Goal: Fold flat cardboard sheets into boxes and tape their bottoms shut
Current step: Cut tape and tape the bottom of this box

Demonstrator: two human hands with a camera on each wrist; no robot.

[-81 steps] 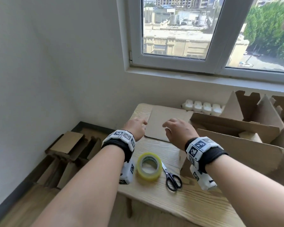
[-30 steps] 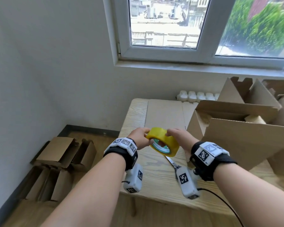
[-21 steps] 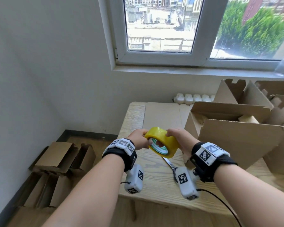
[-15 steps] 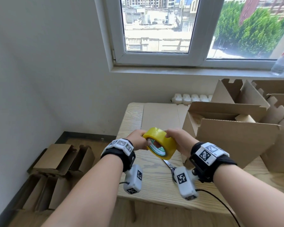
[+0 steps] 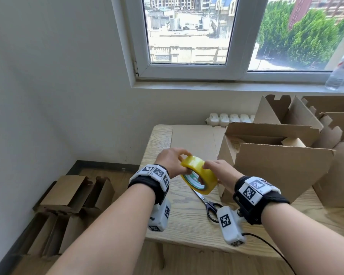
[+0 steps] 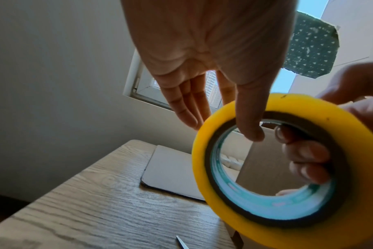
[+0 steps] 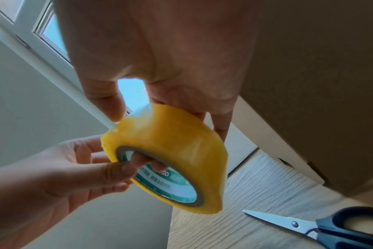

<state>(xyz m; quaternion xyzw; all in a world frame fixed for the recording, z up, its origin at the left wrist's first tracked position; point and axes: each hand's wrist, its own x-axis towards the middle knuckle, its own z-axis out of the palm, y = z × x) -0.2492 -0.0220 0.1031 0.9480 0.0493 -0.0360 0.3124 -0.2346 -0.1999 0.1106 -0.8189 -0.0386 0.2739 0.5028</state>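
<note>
Your two hands hold the yellow tape roll point(image 5: 199, 177) up in the air between them. Your left hand point(image 5: 171, 162) pinches its near rim, thumb at the hole. Your right hand point(image 5: 219, 172) grips it with fingers hooked through the hole and thumb on top. Right under your hands lie the scissors point(image 5: 209, 205) on the table point(image 5: 179, 221). Just past your hands lies a flat cardboard sheet point(image 5: 195, 141). Beside your right hand stands an open box point(image 5: 282, 167).
</note>
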